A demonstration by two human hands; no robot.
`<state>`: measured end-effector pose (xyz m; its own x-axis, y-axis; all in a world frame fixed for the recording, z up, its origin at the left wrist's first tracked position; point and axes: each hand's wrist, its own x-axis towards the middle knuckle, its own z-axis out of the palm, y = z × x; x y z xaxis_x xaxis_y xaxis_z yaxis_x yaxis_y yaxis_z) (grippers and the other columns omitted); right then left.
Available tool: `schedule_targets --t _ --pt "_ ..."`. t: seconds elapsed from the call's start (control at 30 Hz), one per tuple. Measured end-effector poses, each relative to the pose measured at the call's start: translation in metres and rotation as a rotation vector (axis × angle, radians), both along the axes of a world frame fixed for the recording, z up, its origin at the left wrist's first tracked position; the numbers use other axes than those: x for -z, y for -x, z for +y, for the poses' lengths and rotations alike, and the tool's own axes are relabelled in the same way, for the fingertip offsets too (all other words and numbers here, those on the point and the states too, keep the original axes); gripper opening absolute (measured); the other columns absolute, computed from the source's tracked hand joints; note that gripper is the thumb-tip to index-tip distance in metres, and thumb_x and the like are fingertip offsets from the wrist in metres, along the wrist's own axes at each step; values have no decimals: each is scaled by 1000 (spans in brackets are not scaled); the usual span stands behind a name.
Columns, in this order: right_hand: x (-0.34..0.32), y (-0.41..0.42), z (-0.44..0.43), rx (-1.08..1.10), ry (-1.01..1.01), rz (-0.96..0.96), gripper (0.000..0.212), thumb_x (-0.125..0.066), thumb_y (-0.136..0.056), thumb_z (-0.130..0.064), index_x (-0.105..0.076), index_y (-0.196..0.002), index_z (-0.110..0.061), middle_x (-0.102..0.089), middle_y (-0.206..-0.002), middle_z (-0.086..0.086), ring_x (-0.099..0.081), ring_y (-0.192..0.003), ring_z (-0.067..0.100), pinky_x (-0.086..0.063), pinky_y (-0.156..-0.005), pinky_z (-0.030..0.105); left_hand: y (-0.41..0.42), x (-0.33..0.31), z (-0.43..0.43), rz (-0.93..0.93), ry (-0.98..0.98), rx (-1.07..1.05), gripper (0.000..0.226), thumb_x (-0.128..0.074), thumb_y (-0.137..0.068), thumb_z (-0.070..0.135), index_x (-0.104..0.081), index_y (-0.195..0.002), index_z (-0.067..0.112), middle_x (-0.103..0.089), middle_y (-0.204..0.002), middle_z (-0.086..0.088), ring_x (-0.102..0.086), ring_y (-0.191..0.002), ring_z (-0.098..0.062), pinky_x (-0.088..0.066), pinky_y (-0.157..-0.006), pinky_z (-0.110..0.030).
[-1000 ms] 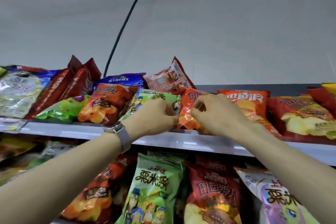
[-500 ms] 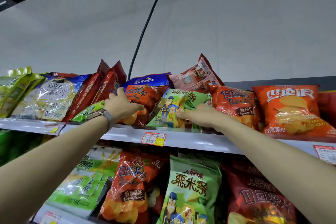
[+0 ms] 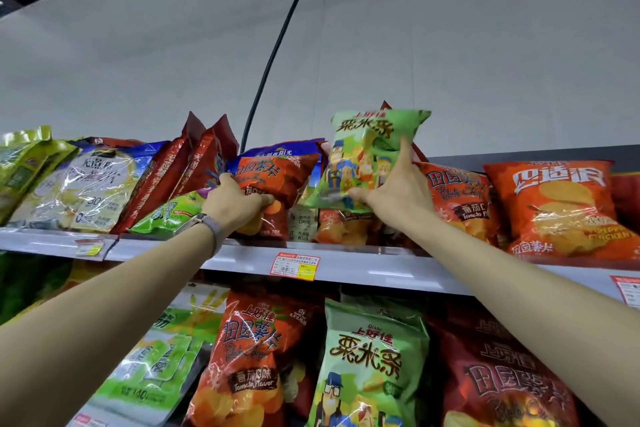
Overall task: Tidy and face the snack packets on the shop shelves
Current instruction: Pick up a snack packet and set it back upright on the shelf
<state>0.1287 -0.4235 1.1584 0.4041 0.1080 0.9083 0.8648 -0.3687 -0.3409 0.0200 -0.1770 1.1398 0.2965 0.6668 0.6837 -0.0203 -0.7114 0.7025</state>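
Overhead, two hands (image 3: 239,206) (image 3: 401,192), green packet (image 3: 367,135), orange packet (image 3: 277,172)

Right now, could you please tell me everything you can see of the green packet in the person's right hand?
The green packet is a glossy, puffed plastic bag, light green with dark Chinese lettering on top and cartoon figures below. It is held up above the top shelf, front facing out, its top leaning right. The right hand grips its lower right part, thumb at the bottom edge, one finger up its side. Orange packets stand behind it.
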Motion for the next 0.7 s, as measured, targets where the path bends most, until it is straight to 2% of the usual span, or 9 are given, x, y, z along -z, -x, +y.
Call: schedule_targets --t 0.1,0.23,0.33,0.4,0.43,0.5,0.57,0.63,0.7 --pt "-14 -2 -10 -3 -114 -53 132 -91 -71 -49 1 -163 -27 -45 -154 12 -47 -139 35 -42 -112 47 10 -8 1 -247 120 147 89 -89 -74 49 -46 -143 14 -63 -126 -9 -64 -111 -31 -54 -102 -44" --pt "-26 1 -3 24 -70 -49 132 -89 -73 -51 1 -164 -20 -41 -159 13 -43 -144 34 -40 -114 46 40 -33 12 -575 349 387 102 -88 -55 60 -56 -139 12 -71 -122 -14 -73 -101 -34 -61 -91 -48" --pt "-19 10 25 -19 14 -45 133 -90 -73 -50 2 -164 -20 -40 -160 14 -43 -144 34 -39 -114 43 64 -47 15 -691 348 472 74 -89 -72 49 -63 -127 7 -74 -111 -12 -72 -81 -23 -59 -71 -35" --pt "-11 17 52 -71 92 -11 133 -89 -74 -50 3 -164 -19 -32 -165 13 -38 -148 34 -36 -117 43 79 -52 17 -714 322 429 58 -87 -78 47 -62 -118 13 -72 -102 -6 -70 -81 -19 -56 -69 -32" --pt "-7 21 68 -99 142 23 132 -88 -76 -51 5 -164 -19 -28 -167 14 -35 -149 34 -35 -119 43 86 -52 18 -709 304 417 62 -87 -75 51 -62 -118 15 -71 -103 -5 -71 -85 -18 -57 -71 -32" --pt "4 26 101 -133 238 99 132 -86 -77 -52 6 -164 -17 -32 -164 17 -38 -148 37 -37 -118 44 98 -50 22 -689 274 419 89 -90 -56 63 -62 -128 18 -73 -114 -3 -75 -96 -21 -61 -82 -39" --pt "14 31 130 -146 317 145 131 -84 -79 -54 8 -164 -15 -36 -162 18 -41 -145 38 -41 -116 45 107 -40 22 -676 213 418 102 -91 -49 65 -60 -135 20 -74 -119 -3 -76 -96 -21 -61 -80 -39" --pt "20 37 149 -145 399 163 127 -79 -84 -55 9 -163 -11 -39 -160 17 -42 -144 39 -42 -114 42 112 -28 12 -660 137 389 92 -89 -62 59 -55 -136 18 -74 -116 -3 -75 -91 -18 -56 -73 -33" --pt "21 43 156 -143 461 179 120 -74 -89 -54 9 -163 -8 -45 -156 17 -45 -141 38 -44 -108 39 111 -20 4 -634 84 366 82 -89 -70 54 -49 -134 20 -71 -117 -2 -73 -93 -18 -58 -79 -36"
